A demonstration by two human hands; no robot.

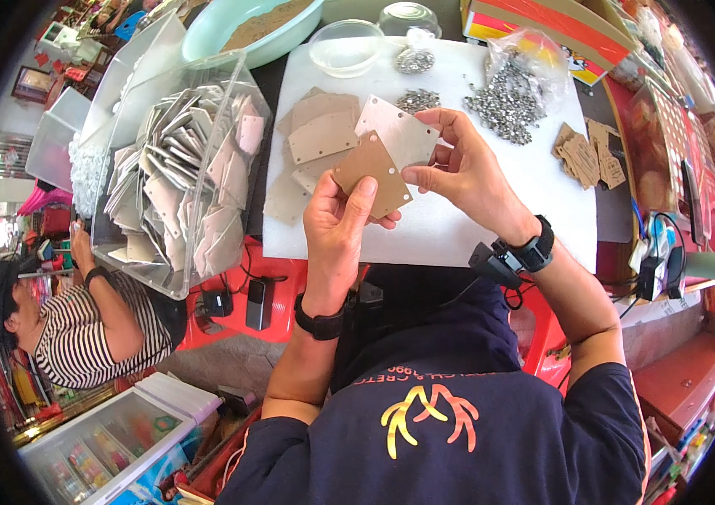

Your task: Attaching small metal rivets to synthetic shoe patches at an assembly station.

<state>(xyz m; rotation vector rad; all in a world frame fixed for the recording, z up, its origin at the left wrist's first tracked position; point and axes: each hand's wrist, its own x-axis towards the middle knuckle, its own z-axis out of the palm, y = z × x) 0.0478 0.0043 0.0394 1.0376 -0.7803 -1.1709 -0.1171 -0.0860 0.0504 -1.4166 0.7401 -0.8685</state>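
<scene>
My left hand (336,231) pinches a thin brown square plate (374,175) with small holes near its edges, thumb on top. Between the thumb and fingers of my right hand (479,172) is a pale, shiny square plate (406,128), also with edge holes. The brown plate overlaps the lower corner of the pale one. Beneath and left of them, a loose stack of similar plates (324,126) lies on a white foam board (542,223). Small metal pieces form a little heap (418,101) beyond my hands and a larger heap (505,109) to the right, partly in a clear bag (534,50).
A clear plastic box (143,271) full of plates stands left. Behind are a pale green basin (197,42), a clear round tub (345,50) and a cardboard box (559,21). Brown cards (578,156) lie right. Another person (88,320) in stripes is at the left.
</scene>
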